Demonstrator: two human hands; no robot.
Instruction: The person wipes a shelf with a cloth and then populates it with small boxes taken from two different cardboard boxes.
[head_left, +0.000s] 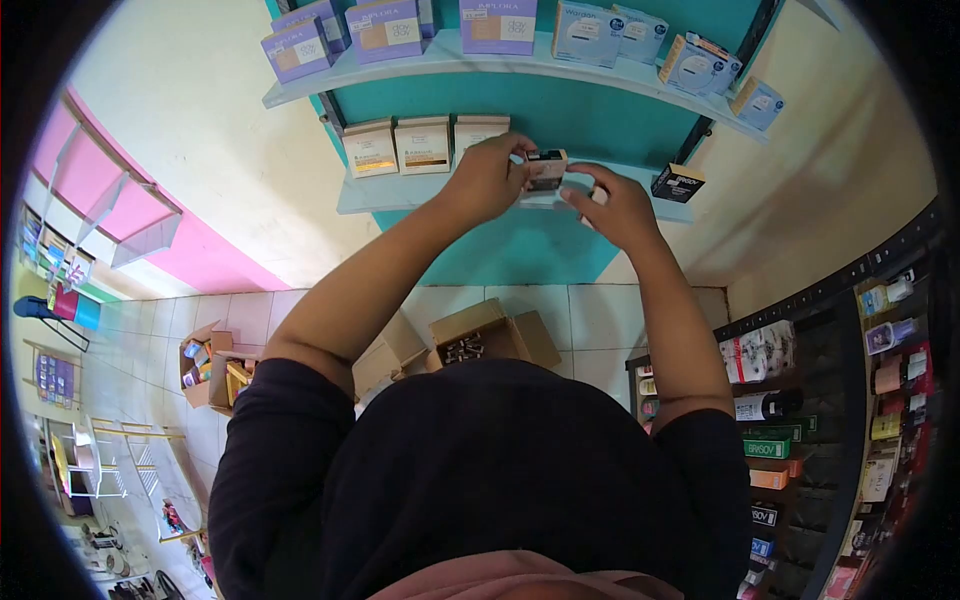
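My left hand [490, 178] is closed on a small box [546, 170] with a dark top and a pale, brownish front, just above the lower shelf [420, 187]. From the other side, my right hand [618, 208] reaches in, its index fingertip at the box's right edge. Curled in that same hand is a small white object [598, 196], too little of it showing to name. Beige boxes [423, 146] stand in a row on the shelf left of my hands, the third partly covered by my left hand. A black box [678, 182] sits at the shelf's right end.
Purple boxes [497, 26] and light blue boxes [588, 35] line the upper shelf [440, 62]. On the tiled floor below are an opened carton [480, 325] with small items and another filled carton [205, 370]. A dark product rack [850, 400] stands at my right.
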